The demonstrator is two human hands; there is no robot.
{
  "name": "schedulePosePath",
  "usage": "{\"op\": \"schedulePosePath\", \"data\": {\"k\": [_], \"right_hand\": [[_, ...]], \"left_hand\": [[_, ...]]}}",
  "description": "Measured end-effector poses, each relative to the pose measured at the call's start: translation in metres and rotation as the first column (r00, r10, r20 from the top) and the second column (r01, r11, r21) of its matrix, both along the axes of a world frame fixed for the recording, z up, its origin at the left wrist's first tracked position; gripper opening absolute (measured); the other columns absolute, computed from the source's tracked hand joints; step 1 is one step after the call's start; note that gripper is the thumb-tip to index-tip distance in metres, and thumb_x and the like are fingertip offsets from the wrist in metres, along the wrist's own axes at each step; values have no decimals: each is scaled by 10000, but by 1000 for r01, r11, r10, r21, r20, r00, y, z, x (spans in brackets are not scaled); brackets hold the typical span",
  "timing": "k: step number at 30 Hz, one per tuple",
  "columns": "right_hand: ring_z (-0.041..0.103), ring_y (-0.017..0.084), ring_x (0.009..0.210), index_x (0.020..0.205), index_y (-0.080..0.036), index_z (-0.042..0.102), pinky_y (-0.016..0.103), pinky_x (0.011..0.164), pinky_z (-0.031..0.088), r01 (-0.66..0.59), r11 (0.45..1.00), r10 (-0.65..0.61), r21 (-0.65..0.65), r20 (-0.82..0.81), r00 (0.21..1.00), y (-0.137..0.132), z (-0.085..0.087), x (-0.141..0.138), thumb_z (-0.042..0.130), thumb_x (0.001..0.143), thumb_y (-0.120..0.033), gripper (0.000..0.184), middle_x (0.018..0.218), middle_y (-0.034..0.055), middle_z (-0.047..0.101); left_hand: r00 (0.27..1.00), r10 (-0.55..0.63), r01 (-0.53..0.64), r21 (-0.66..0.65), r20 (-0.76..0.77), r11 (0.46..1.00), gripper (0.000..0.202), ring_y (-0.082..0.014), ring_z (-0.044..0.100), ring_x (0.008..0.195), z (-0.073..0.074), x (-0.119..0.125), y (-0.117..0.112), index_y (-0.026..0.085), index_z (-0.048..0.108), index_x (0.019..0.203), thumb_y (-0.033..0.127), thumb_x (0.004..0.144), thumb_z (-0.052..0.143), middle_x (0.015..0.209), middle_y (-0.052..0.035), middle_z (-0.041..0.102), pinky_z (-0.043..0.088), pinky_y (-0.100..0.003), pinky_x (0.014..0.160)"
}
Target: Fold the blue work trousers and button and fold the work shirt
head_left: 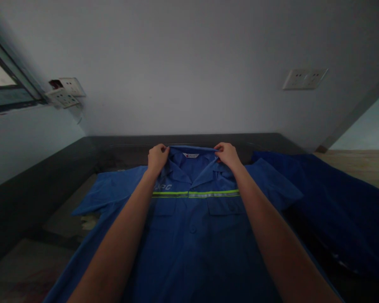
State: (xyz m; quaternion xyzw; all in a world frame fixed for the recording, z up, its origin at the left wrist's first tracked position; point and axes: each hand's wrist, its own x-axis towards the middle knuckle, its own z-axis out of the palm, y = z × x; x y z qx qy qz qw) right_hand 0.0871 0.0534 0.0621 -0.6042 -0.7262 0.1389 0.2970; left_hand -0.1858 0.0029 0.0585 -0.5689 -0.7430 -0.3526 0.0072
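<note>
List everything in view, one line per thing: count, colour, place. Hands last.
shirt: 1, blue, flat on the worktop, front up, collar at the far end
stripe: 1, yellow-green, across the shirt's chest
label: 1, white with red, inside the collar
garment: 1, dark blue, right of the shirt
worktop: 1, dark grey, under both garments
left sockets: 2, white, on the wall by the window
right socket: 1, white, upper right wall
window: 1, dark frame, far left
wall: 1, pale grey, behind the worktop
left hand: 1, grips the collar's left side
right hand: 1, grips the collar's right side
</note>
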Motion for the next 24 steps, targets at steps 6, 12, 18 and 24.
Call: {"op": "schedulePosePath", "data": {"k": [6, 12, 18, 24], "right_hand": [[606, 198, 994, 997, -190, 674, 305, 899, 457, 19, 995, -11, 97, -80, 997, 4, -18, -7, 530, 797, -78, 270, 1022, 56, 674], [666, 158, 773, 1124, -174, 625, 275, 751, 524, -39, 999, 38, -7, -142, 989, 9, -43, -10, 528, 890, -186, 254, 1013, 61, 684], [664, 133, 717, 1136, -148, 610, 236, 673, 518, -29, 994, 21, -105, -83, 996, 20, -37, 7, 543, 900, -201, 251, 982, 66, 685], [660, 225, 861, 847, -150, 686, 278, 743, 477, -9, 977, 28, -211, 85, 996, 20, -41, 15, 763, 732, -293, 199, 875, 85, 705]], "left_hand": [[998, -23, 26, -51, 55, 998, 263, -222, 642, 741, -8, 1, 0, 189, 678, 788, 352, 882, 495, 741, -73, 694, 443, -277, 679], [986, -94, 108, -97, 141, 989, 303, -163, 665, 668, -26, -3, 8, 198, 626, 1098, 246, 924, 383, 901, -51, 708, 480, -244, 642], [983, -132, 149, -143, 124, 978, 452, -174, 678, 822, -32, -22, 15, 170, 587, 1183, 54, 765, 458, 1115, -96, 669, 504, -267, 776], [983, -175, 183, -294, 54, 938, 158, -242, 668, 818, -36, -34, 16, 180, 688, 832, 226, 690, 636, 843, -97, 722, 492, -292, 738]]}}
